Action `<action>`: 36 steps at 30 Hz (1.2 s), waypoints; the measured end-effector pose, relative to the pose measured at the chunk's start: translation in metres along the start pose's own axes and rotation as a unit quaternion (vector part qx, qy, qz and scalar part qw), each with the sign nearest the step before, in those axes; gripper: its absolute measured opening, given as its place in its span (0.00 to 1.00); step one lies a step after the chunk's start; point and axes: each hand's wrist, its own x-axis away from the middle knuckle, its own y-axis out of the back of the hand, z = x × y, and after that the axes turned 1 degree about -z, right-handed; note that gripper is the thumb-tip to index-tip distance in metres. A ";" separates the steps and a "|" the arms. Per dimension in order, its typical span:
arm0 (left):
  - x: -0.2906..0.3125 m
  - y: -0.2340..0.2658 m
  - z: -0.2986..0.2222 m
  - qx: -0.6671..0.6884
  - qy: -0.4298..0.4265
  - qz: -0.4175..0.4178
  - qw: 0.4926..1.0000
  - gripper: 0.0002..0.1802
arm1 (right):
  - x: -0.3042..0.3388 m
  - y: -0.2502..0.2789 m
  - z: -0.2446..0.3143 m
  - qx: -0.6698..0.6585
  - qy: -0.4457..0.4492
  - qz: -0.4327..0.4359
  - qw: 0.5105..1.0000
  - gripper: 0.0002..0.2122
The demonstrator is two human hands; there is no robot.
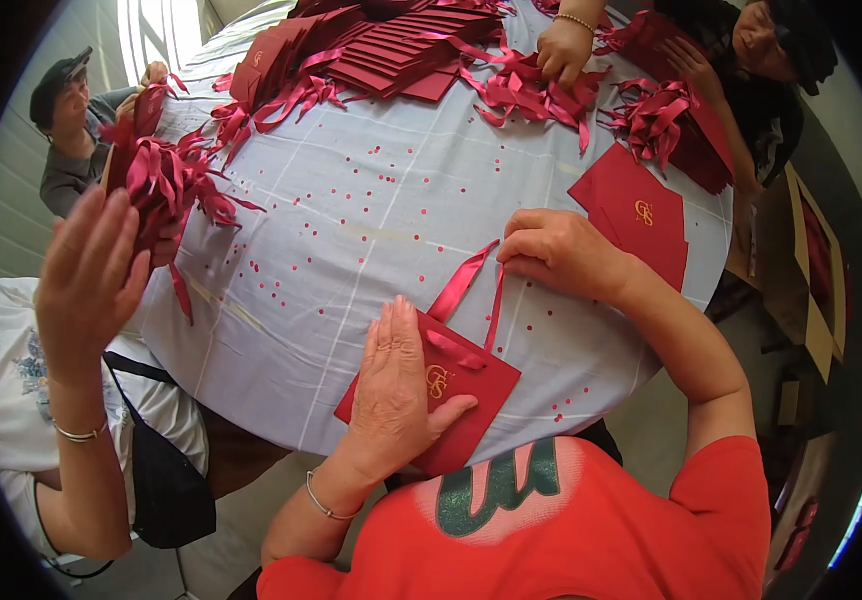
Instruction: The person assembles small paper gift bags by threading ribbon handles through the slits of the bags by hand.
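A dark red paper gift bag (483, 384) with a gold emblem lies flat at the near edge of the table, tilted in angle. My left hand (388, 385) rests flat on its left part, fingers stretched out and thumb spread, covering some of the emblem. Beyond the bag's top edge, the fingertips of my right hand (559, 252) pinch the end of its pink-red ribbon handle (466, 285), drawing the loop away from the bag. One ribbon strand runs from those fingers down to the bag; another length lies across its face.
Flat red bags (619, 215) lie right of my right hand. Stacked bags (391, 50) and ribbon heaps (531, 90) fill the far side. Small red paper dots (366, 180) dot the pale tablecloth (271, 350). Co-workers sit around; one at left holds a ribboned bag bundle (166, 180). A cardboard box (791, 270) stands right.
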 end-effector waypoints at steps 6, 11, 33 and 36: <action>0.001 0.002 0.000 -0.016 -0.009 0.000 1.000 0.62 | -0.012 -0.001 0.005 0.004 -0.047 0.012 0.999 0.08; 0.001 0.002 -0.001 -0.014 -0.011 -0.003 1.000 0.61 | -0.013 0.004 -0.012 -0.080 -0.033 0.072 0.994 0.12; 0.002 0.003 0.000 -0.028 -0.017 0.004 0.999 0.59 | -0.019 0.006 -0.002 0.117 0.011 0.141 0.983 0.06; 0.003 0.003 0.000 -0.033 -0.016 0.000 0.999 0.59 | -0.018 0.008 -0.007 0.161 0.031 0.147 0.975 0.05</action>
